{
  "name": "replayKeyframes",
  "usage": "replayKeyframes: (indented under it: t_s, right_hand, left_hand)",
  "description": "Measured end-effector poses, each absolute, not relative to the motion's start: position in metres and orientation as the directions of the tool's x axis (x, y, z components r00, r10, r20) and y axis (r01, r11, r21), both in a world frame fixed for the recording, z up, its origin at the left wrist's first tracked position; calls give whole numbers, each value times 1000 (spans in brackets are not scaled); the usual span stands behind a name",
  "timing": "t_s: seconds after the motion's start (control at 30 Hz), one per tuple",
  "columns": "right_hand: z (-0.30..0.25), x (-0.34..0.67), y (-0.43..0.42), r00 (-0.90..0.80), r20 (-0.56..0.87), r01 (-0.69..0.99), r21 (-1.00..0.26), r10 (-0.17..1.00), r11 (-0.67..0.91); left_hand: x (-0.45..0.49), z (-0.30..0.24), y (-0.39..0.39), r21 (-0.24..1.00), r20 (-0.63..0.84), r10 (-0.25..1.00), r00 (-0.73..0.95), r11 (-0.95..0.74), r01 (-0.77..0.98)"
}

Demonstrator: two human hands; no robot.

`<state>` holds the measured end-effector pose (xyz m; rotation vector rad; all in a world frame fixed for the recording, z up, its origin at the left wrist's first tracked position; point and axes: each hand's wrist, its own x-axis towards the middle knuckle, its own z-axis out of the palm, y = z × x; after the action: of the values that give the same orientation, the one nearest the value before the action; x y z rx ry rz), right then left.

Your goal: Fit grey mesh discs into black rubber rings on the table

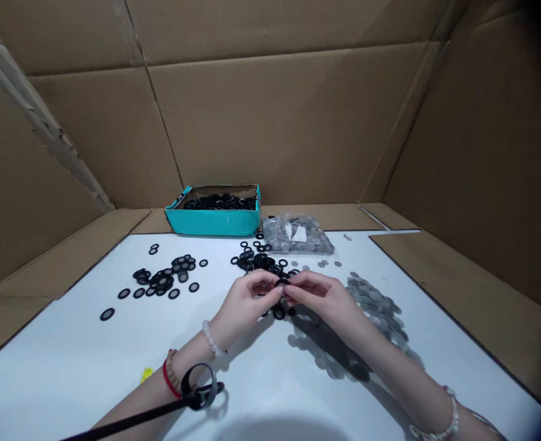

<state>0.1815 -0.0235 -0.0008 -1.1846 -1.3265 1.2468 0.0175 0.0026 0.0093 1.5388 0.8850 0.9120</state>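
My left hand point(254, 300) and my right hand point(320, 294) meet at the middle of the white table, fingertips pinched on a small black ring point(282, 282). Whether a grey disc sits in that ring I cannot make out. Behind and below my fingers lies a heap of loose black rings point(259, 262). Beside my right forearm spreads a pile of thin grey discs point(376, 303), partly covered by the arm. To the left is a group of black rings with grey centres point(163, 278), some overlapping.
A turquoise box point(213, 222) full of black rings stands at the back, next to a clear bag point(298, 234) of grey discs. Cardboard walls point(270, 122) enclose the table. A black strap with a loop point(199, 386) crosses my left forearm; a yellow scrap point(146, 374) lies nearby.
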Motion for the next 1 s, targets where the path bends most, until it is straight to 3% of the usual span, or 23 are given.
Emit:
replayKeyframes:
  t_s: [0.3,0.67,1.0]
  right_hand:
    - [-3,181,-24,-137,-21,-50,-998,990,-28]
    - [-1,182,-27,-154,91,19,-995,984,95]
    - [4,177,-30,-175,72,5,-997,982,74]
  left_hand:
    - [16,11,2,996,37,869,493,-75,58]
    - [21,14,-1,999,-12,925,379,31,-43]
    - [26,12,-7,985,-27,940,340,84,-153]
